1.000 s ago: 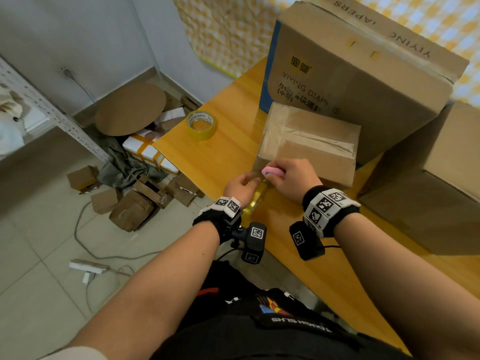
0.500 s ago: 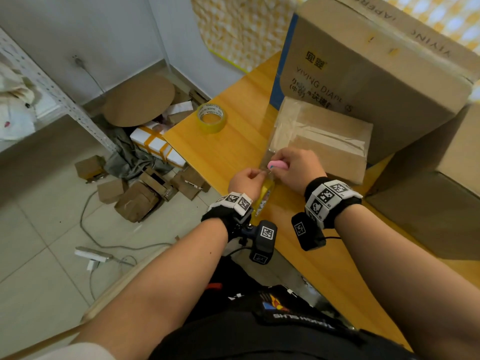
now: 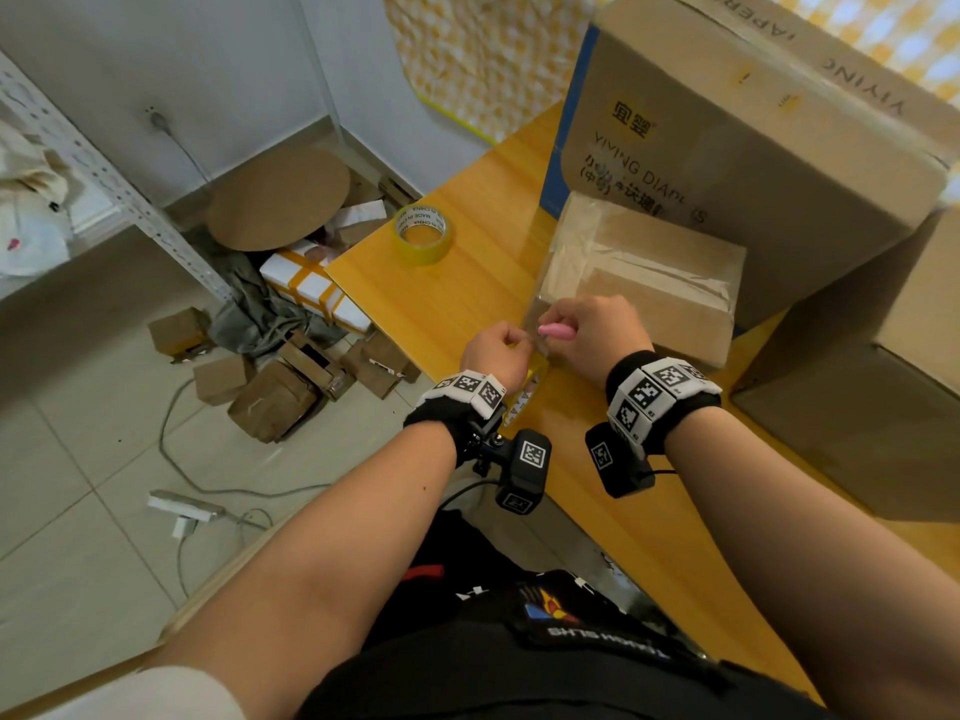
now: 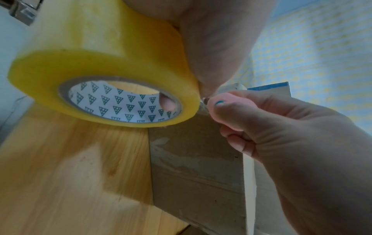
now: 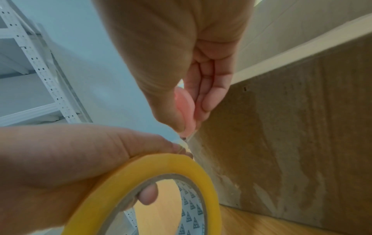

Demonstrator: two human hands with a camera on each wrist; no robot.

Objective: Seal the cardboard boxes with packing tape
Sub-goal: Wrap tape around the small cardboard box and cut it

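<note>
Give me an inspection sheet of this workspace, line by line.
Surface: wooden table, bare patches showing.
Job's things: small box taped on top; tape roll; pink cutter; spare roll.
Clutter: big printed box; scrap boxes on the floor.
Grips: left hand holds the tape roll; right hand holds the pink cutter at the tape.
Cables: power strip and cord on the floor.
Surroundings: metal shelf, tiled floor.

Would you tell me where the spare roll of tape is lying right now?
In the head view, the spare tape roll lies flat near the table's far-left corner, left of the small box, apart from both hands.
</note>
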